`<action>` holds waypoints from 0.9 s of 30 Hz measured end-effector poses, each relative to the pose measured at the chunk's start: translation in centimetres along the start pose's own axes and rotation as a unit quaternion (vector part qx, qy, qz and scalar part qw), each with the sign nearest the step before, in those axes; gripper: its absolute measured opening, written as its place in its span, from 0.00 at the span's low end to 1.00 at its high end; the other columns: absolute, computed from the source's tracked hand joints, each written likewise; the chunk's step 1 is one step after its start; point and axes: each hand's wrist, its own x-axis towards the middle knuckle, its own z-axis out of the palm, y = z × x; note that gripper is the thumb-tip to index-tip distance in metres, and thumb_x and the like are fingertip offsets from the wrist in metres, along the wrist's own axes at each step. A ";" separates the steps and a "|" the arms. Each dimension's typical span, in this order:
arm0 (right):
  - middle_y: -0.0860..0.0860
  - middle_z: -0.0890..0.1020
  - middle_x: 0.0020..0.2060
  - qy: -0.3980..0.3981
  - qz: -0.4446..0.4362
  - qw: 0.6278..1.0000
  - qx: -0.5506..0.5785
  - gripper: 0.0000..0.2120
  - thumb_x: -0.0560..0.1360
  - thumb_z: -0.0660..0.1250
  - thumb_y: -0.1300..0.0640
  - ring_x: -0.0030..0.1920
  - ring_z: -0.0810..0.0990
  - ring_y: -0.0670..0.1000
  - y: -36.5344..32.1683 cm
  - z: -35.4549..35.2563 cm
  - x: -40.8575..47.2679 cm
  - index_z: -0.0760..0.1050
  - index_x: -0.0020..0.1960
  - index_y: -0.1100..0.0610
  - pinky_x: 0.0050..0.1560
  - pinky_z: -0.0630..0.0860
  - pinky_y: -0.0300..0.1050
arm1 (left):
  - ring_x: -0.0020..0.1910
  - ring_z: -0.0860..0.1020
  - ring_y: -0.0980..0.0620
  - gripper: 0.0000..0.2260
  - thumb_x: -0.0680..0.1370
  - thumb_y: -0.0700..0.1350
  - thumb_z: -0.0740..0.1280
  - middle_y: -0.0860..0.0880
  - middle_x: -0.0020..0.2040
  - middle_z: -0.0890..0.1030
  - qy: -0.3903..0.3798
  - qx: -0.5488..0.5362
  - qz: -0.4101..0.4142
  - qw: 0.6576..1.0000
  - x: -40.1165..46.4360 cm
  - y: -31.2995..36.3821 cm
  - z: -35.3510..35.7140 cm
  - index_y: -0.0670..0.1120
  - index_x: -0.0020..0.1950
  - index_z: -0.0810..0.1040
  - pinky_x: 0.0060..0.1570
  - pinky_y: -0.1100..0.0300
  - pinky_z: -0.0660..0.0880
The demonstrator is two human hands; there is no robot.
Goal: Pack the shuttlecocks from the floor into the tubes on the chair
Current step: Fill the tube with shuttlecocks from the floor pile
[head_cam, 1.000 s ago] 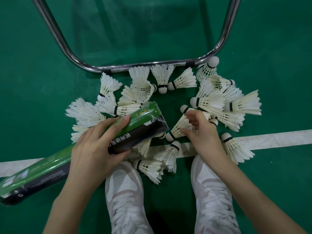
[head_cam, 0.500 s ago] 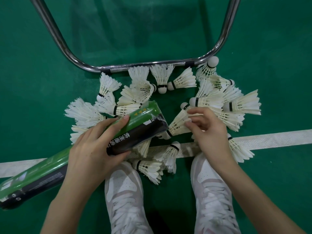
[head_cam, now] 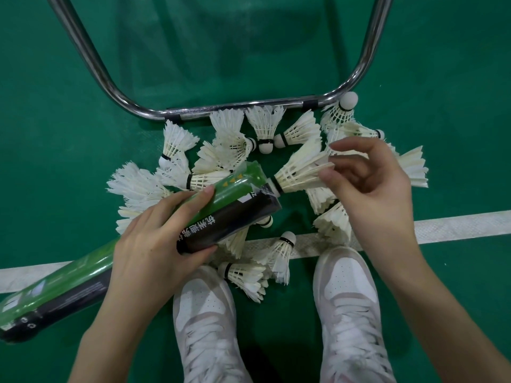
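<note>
We grip tube (head_cam: 221, 214) with left hand (head_cam: 154, 244). Right hand (head_cam: 367, 186) pinches shuttlecock (head_cam: 298, 172) feathers, cork at tube mouth.

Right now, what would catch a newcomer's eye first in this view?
The right hand pinching a white shuttlecock, cork-first at the mouth of the green-and-black tube the left hand grips. Around them, loose shuttlecocks litter the green floor below the chrome chair frame.
</note>
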 end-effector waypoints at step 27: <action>0.39 0.79 0.44 -0.135 0.063 0.985 -0.088 0.15 0.67 0.74 0.57 0.46 0.77 0.39 2.2 2.4 -1.7 0.73 0.43 0.40 0.52 0.71 0.30 | 0.53 0.78 0.42 0.38 0.61 0.47 0.79 0.46 0.60 0.77 -0.025 0.001 0.007 1.000 0.2 0.9 0.3 0.54 0.68 0.67 0.45 0.49 0.75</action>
